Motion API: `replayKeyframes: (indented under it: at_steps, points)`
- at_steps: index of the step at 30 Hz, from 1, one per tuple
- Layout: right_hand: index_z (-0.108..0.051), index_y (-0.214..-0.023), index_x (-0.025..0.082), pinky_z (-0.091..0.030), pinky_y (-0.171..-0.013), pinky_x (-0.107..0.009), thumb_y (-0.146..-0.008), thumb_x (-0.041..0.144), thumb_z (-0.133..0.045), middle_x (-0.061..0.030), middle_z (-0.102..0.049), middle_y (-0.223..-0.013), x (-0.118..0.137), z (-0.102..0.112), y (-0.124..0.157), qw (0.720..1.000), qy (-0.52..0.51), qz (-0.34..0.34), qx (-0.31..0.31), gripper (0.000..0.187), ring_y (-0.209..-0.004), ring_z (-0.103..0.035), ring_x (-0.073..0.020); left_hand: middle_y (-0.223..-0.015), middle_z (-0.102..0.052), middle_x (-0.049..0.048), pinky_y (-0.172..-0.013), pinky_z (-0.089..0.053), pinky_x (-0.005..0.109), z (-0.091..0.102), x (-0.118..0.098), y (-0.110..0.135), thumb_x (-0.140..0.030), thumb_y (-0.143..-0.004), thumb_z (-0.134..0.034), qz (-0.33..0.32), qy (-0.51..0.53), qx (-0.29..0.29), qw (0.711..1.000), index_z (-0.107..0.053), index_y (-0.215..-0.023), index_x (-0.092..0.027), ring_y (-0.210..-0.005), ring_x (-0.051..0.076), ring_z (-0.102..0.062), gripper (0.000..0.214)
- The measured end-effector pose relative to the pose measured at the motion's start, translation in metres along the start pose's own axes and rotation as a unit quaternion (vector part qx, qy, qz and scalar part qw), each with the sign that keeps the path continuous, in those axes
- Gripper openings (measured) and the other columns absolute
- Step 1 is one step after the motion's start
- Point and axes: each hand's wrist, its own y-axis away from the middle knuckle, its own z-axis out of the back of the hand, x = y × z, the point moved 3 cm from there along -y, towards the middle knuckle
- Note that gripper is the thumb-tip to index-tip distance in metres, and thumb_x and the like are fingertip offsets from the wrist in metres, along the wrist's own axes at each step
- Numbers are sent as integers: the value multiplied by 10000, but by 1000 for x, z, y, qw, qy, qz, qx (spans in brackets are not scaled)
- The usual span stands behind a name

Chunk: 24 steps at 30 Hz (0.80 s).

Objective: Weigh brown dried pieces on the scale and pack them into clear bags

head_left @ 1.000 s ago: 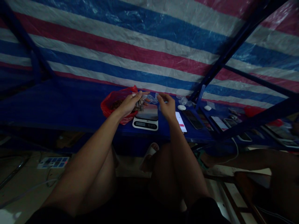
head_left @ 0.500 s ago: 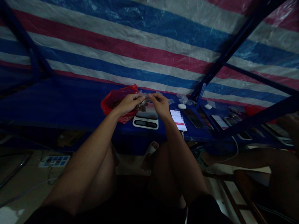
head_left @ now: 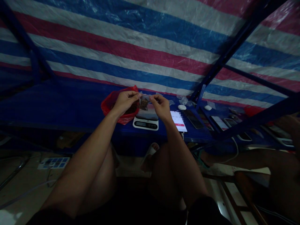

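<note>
Clear plastic bag [head_left: 143, 103] hangs pinched by left hand [head_left: 124, 102] and right hand [head_left: 160, 107]. Its dark contents [head_left: 143, 104] are too dim to identify.

We see the left hand [head_left: 125, 102] and right hand [head_left: 160, 107] pinching a small clear bag [head_left: 143, 103] of dark brown pieces above a digital scale [head_left: 145, 123]; from the scale, a red plastic bag [head_left: 112, 104] lies at ten o'clock, a white-screened phone [head_left: 178, 121] at three o'clock.
</note>
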Motion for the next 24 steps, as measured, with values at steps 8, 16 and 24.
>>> replayKeyframes:
  at_steps: [8, 16, 24]
  points:
    - [-716, -973, 238, -542, -936, -398, -986, 683, -631, -55, -745, -976, 5, -1, 1, 998, 39, 16, 40, 454, -941, -673, -216, -963, -828, 92, -828, -555, 330, 3, -5, 0, -553, -827, -837, -32, -118, -3, 992, -840, -959, -148, -900, 242, -727, 425]
    - [-735, -917, 239, -498, -778, -346, -946, 636, -734, -32, -728, -934, 12, -4, 3, 999, 28, 29, 35, 398, -849, -598, -185, -922, -819, 84, -761, -580, 308, -2, -6, 2, -577, -850, -828, -48, -69, 22, 996, -833, -996, -143, -798, 198, -724, 457]
    - [-746, -893, 234, -506, -788, -350, -938, 597, -751, -20, -733, -875, 14, -8, 4, 999, -17, 35, 23, 365, -816, -623, -180, -911, -824, 82, -726, -585, 302, -10, -9, 7, -563, -849, -828, -46, -47, 50, 997, -831, -980, -145, -785, 201, -736, 437]
